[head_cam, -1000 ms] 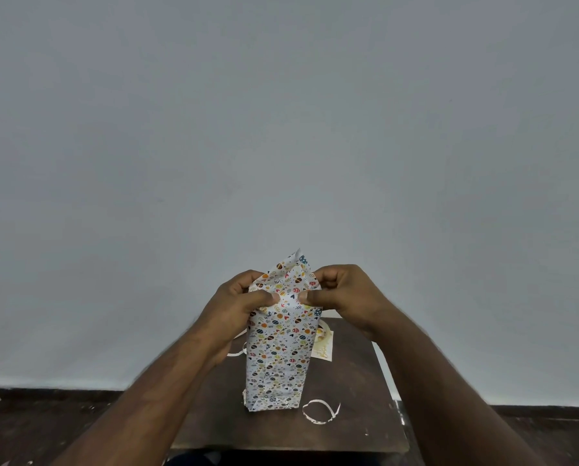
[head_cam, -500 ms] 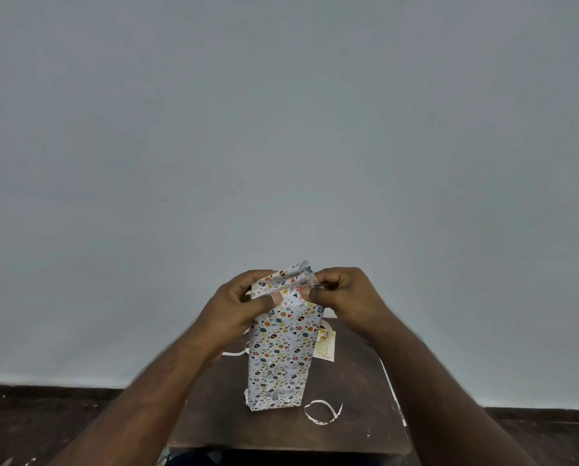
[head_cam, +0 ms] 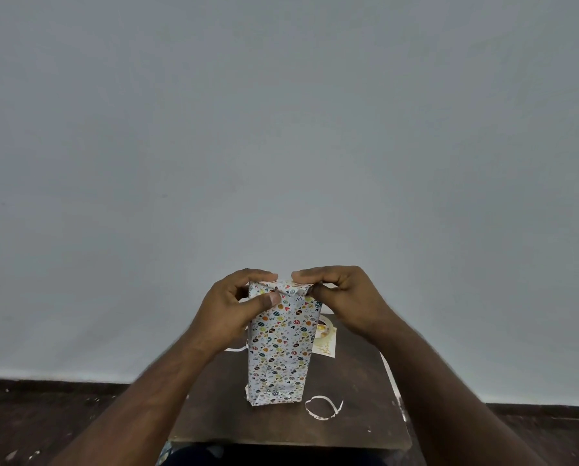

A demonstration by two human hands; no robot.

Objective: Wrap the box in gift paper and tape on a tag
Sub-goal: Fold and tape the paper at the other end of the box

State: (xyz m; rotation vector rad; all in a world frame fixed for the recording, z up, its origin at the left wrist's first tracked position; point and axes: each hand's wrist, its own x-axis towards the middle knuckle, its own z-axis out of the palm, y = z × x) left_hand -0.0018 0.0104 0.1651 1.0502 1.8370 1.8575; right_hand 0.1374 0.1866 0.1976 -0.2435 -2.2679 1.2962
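Note:
A tall box (head_cam: pixel 279 351) wrapped in white paper printed with small coloured shapes stands upright on a small dark wooden table (head_cam: pixel 355 425). My left hand (head_cam: pixel 234 307) grips its top left corner, thumb pressing the front face. My right hand (head_cam: pixel 341 297) curls over the top right corner, fingers holding the folded paper flap down on the box top. A cream gift tag (head_cam: pixel 325 343) lies flat on the table just behind and right of the box, partly hidden by it. A tape roll (head_cam: pixel 325 326) sits on the tag, mostly hidden.
A curled white paper strip (head_cam: pixel 323 407) lies on the table right of the box's base. Another white strip (head_cam: pixel 236 348) shows left of the box. A plain grey wall rises behind the table; dark floor lies on both sides.
The pointed paper flap that stood up above the box has been folded down flat onto the top. Both hands moved down and closer together over the top.

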